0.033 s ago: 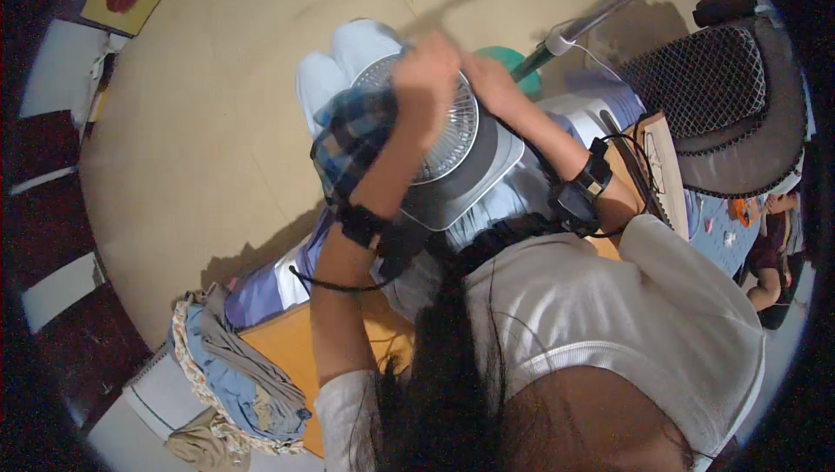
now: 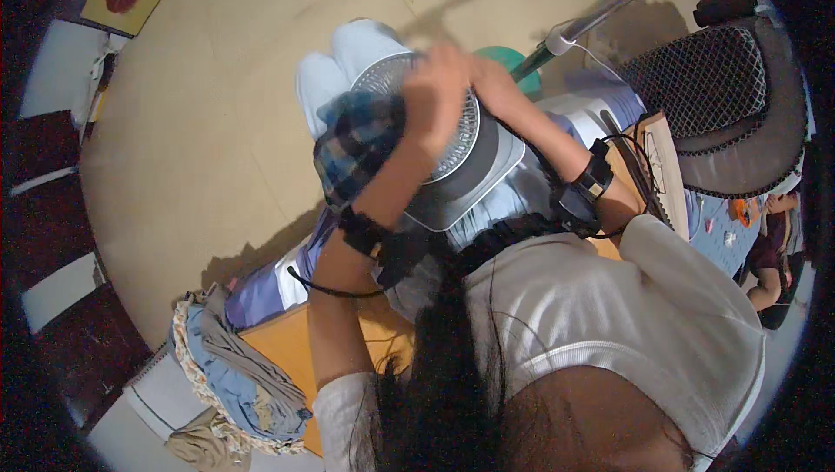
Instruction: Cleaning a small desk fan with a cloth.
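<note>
A small round fan (image 2: 452, 159) with a silver wire grille and a grey base rests on my lap, grille upward. My left hand (image 2: 442, 76), closed and blurred by motion, lies over the far part of the grille. A blue, black and white plaid cloth (image 2: 348, 154) hangs from under it, spreading over the fan's left side. Close beside it, my right hand (image 2: 487, 80) is at the fan's far right rim. Its fingers are hidden behind the left hand, so I cannot make out their grip.
Folded clothes (image 2: 239, 368) are piled on the left end of the wooden bench (image 2: 274, 341) under me. To the right stand a metal pole (image 2: 600, 15), a green round object (image 2: 513, 63) and a mesh-backed chair (image 2: 696, 80). Another person's limbs (image 2: 765, 285) show at the far right.
My left hand has shifted slightly right and nearer to me over the grille, and the plaid cloth has moved along with it. The fan stays in place.
</note>
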Motion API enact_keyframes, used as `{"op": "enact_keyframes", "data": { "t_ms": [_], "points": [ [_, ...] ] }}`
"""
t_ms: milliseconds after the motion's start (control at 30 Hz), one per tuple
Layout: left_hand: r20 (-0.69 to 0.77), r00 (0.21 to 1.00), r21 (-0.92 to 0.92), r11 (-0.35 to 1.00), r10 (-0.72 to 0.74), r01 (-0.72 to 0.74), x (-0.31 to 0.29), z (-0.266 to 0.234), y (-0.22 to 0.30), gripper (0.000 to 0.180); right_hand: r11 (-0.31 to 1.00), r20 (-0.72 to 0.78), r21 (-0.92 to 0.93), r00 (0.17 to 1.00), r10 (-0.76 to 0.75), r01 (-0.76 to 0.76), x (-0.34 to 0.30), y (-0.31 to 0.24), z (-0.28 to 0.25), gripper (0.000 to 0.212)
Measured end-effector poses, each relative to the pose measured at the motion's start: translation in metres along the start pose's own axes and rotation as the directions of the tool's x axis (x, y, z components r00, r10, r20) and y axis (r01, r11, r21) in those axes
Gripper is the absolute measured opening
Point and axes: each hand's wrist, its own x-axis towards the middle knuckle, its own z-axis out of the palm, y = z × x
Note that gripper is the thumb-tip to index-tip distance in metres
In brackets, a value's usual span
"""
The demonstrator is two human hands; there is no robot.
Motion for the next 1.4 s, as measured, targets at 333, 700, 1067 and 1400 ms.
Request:
{"op": "enact_keyframes", "data": {
  "t_ms": [333,700,1067,1400],
  "points": [
    [0.112,0.989,-0.171,0.983,0.093,-0.073,-0.002,0.002,0.011,0.018,0.981,-0.030,0.131,0.988,0.148,-0.143,-0.001,-0.002,-0.011,0.046],
    [0.091,0.995,0.037,0.998,-0.045,0.042,0.018,0.011,-0.028,0.019,0.967,0.040,0.102,0.972,0.230,-0.233,-0.016,-0.032,-0.013,0.038],
    [0.036,0.948,-0.109,0.942,-0.316,0.318,-0.014,0.000,-0.091,0.015,0.942,0.065,0.194,0.961,0.268,-0.276,-0.017,-0.031,-0.010,0.039],
    [0.066,0.946,-0.189,0.926,-0.319,0.325,-0.063,-0.031,-0.071,0.013,0.951,0.062,0.188,0.969,0.237,-0.245,-0.014,-0.030,-0.011,0.042]
  ]
}}
